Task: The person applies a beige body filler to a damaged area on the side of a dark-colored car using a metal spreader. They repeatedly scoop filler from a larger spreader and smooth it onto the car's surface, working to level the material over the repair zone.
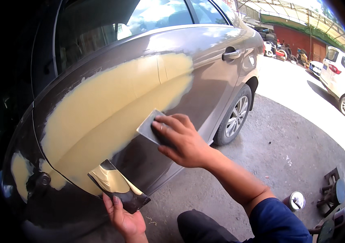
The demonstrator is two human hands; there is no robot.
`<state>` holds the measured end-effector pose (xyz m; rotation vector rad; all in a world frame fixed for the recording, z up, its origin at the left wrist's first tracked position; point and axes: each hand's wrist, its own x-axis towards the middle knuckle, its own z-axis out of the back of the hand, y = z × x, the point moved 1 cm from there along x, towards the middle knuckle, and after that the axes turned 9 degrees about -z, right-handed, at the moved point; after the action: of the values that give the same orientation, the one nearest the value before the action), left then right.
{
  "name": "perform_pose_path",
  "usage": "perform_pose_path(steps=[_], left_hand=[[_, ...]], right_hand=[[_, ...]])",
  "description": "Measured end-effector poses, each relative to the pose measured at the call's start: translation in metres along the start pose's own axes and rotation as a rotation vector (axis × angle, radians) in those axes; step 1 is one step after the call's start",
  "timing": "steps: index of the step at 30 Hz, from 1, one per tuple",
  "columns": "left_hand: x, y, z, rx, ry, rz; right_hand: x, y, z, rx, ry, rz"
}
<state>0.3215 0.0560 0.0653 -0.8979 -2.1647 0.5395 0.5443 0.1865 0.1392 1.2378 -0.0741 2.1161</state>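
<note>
A broad coat of pale yellow body filler (99, 109) covers much of the brown-grey car door (211, 77); two thin lines mark its upper part. My right hand (186, 139) grips a flat grey filler spreader (147, 127), its thin edge at the lower border of the coat. Whether the blade touches the panel I cannot tell. Below and to the left, my left hand (126, 218) holds a dark mixing board (134, 201) by its lower edge. Wet yellow filler (113, 181) lies thick on that board, close to the door's bottom.
The door handle (231, 54) and rear wheel (235, 117) are farther right. An open can (295, 201) stands on the concrete floor (261, 150) near a small stool (332, 192). My knee (201, 227) is below. A white car (344, 77) and stacked tyres (267, 36) are behind.
</note>
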Motion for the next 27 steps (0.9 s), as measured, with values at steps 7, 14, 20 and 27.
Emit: perform_pose_path(steps=[7, 14, 20, 27], left_hand=[[-0.013, -0.004, 0.018, 0.002, -0.028, 0.036], [-0.012, -0.004, 0.031, 0.019, -0.017, 0.034], [-0.012, 0.000, 0.042, 0.019, -0.013, 0.040], [-0.012, 0.002, 0.030, 0.015, -0.091, 0.050]], right_hand=[[0.149, -0.017, 0.039, -0.411, -0.036, -0.350], [0.148, 0.015, 0.022, -0.383, 0.047, -0.355], [0.083, 0.021, -0.023, -0.367, -0.093, -0.259], [0.040, 0.010, -0.049, -0.343, -0.152, -0.180]])
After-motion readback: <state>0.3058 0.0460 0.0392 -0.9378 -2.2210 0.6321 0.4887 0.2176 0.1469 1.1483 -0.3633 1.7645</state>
